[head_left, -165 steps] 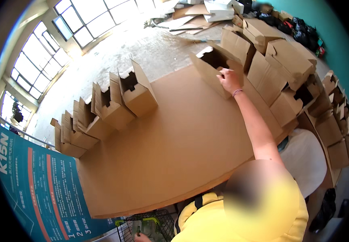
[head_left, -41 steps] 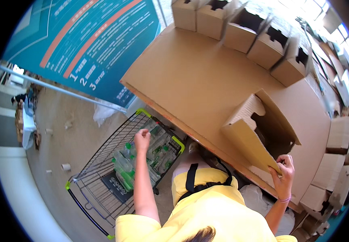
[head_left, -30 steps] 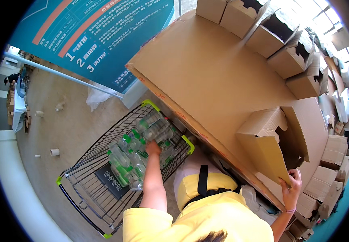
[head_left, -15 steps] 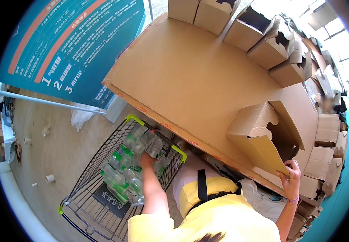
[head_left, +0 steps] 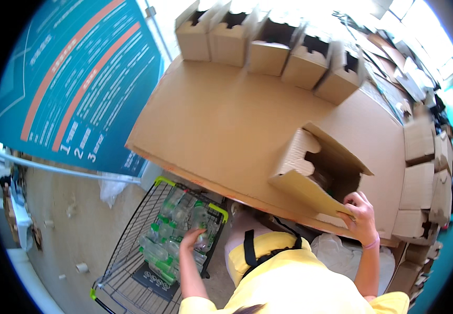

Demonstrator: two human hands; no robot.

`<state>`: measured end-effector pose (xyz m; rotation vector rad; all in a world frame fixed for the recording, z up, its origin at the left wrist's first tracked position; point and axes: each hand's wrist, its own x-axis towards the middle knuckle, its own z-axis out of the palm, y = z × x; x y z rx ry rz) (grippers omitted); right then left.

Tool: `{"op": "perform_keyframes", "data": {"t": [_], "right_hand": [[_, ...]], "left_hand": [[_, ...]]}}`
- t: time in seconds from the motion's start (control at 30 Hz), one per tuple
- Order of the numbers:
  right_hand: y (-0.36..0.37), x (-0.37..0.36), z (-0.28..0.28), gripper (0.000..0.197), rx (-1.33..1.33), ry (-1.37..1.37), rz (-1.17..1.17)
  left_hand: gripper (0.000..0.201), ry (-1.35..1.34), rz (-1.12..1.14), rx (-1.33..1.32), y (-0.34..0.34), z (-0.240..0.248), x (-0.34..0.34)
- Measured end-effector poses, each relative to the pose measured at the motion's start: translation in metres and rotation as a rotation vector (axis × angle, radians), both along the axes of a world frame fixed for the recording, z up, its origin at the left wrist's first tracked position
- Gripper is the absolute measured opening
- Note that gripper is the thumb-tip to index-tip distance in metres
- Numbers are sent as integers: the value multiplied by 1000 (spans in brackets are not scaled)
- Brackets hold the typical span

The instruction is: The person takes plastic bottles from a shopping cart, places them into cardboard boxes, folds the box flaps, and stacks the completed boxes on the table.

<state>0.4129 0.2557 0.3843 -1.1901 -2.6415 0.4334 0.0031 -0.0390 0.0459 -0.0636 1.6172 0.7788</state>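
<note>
Shifted left grip (head_left: 191, 239) — bottle (head_left: 200, 215) (clear) alongside

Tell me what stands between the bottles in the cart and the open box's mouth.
The cart's rim and the table edge lie between the bottles and box. The box's near flap, gripped by the right hand, also rises on the cart's side.

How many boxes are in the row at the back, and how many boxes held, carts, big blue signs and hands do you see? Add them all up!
Row boxes: 5
Held box: 1
Cart: 1
Blue sign: 1
Hands: 2 (left hand, right hand)
Total: 10
</note>
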Motion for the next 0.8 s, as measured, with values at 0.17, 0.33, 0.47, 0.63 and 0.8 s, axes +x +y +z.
{"op": "perform_keyframes", "data": {"t": [0.17, 0.33, 0.47, 0.63, 0.8], "right_hand": [[6, 9, 1, 17, 25, -4, 97], [10, 15, -3, 16, 84, -14, 197], [10, 27, -5, 16, 148, -39, 220], [2, 38, -14, 15, 150, 88, 120], [-14, 37, -17, 14, 183, 277, -64]], "left_hand": [[67, 208, 274, 410, -2, 124, -18], [85, 365, 274, 1074, 100, 248, 12], [98, 186, 122, 1509, 209, 319, 54], [79, 94, -301, 1541, 301, 376, 143], [70, 540, -977, 1357, 350, 364, 202]]}}
